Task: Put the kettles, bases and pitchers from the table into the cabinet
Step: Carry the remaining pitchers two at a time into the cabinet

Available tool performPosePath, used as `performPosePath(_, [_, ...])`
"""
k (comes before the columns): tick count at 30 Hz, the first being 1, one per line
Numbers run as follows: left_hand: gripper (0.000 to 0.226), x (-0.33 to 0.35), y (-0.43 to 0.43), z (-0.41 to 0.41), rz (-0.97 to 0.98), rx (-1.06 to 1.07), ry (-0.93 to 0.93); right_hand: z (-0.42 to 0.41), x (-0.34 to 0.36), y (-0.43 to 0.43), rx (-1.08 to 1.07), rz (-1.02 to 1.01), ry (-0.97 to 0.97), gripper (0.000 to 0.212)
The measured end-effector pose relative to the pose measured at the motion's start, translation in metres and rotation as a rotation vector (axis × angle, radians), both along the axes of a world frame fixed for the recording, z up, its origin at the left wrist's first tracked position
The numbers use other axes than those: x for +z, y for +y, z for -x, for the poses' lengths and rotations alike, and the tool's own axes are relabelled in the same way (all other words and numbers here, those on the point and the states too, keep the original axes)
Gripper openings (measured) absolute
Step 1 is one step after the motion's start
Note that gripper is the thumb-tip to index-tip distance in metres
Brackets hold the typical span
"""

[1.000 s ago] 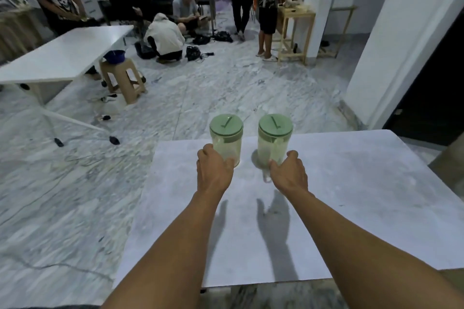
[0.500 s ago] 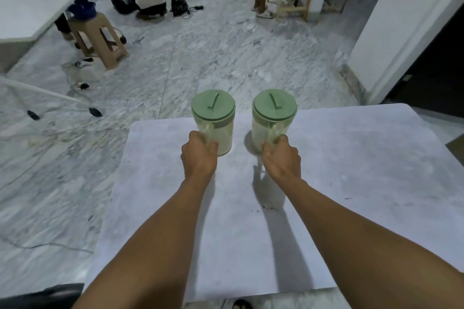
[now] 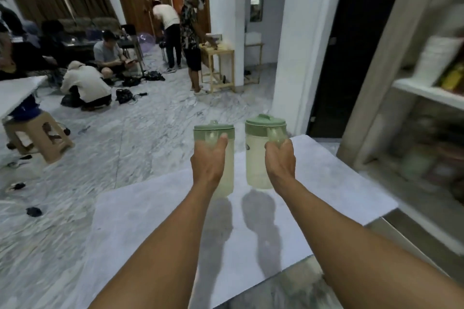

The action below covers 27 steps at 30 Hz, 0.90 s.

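Observation:
Two translucent pitchers with pale green lids hang in the air above the white table [image 3: 326, 183]. My left hand [image 3: 209, 162] grips the handle of the left pitcher [image 3: 227, 173], thumb up near the lid. My right hand [image 3: 280, 158] grips the handle of the right pitcher [image 3: 256, 158]. Both pitchers are upright and side by side, a small gap between them. The cabinet [image 3: 411, 113] stands at the right, blurred, with white shelves that hold several items.
A dark doorway [image 3: 351, 45] and a white pillar [image 3: 293, 45] lie ahead to the right. Several people sit and stand at the back left. A beige stool [image 3: 37, 135] and another white table [image 3: 15, 90] are at the left on the marble floor.
Both hands have lifted the pitchers off the table. The view has swung up and to the right, which brings the cabinet shelves into sight.

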<state>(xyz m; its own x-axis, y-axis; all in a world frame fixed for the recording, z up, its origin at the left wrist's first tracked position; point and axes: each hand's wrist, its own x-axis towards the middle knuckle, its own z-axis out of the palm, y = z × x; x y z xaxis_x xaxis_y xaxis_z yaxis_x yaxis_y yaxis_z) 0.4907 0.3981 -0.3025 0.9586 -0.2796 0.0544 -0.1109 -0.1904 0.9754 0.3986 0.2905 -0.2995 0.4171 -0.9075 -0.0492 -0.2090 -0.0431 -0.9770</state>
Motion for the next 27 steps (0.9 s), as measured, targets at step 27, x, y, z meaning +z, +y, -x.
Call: performPosePath(27, [0.033, 0.176, -0.306, 0.665, 0.52, -1.146, 0.084, 0.694, 0.172, -0.167, -1.1, 0.47, -0.243, 0.051])
